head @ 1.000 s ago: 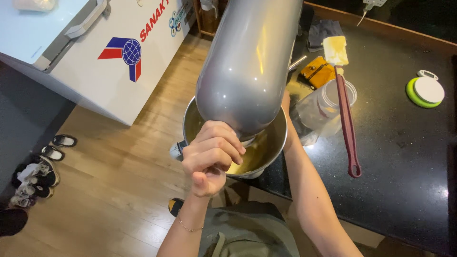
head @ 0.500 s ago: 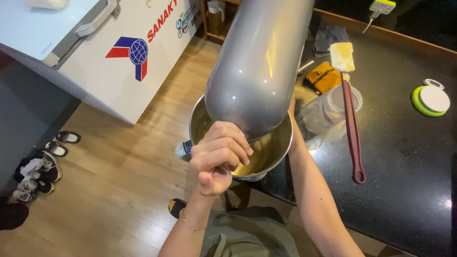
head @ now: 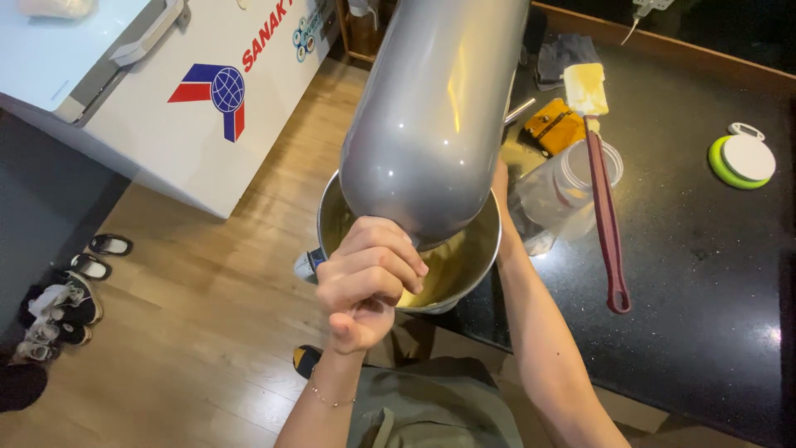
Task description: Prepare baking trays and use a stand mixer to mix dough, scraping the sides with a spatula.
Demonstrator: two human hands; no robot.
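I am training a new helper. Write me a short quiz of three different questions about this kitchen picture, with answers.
1. True or false: the spatula lies across the plastic jar.
2. Which hand is raised in a fist before the grey mixer head?
3. Fill in: the metal bowl holds a ____ batter.

Key: 1 true. 2 the left; the right hand is mostly hidden behind the mixer. 3 yellow.

A home kitchen: a grey stand mixer (head: 431,124) over a steel bowl (head: 477,265) on a black counter (head: 705,274), a white chest freezer (head: 149,99), wood floor (head: 207,332), shoes (head: 62,307) left of the hand (head: 365,282).
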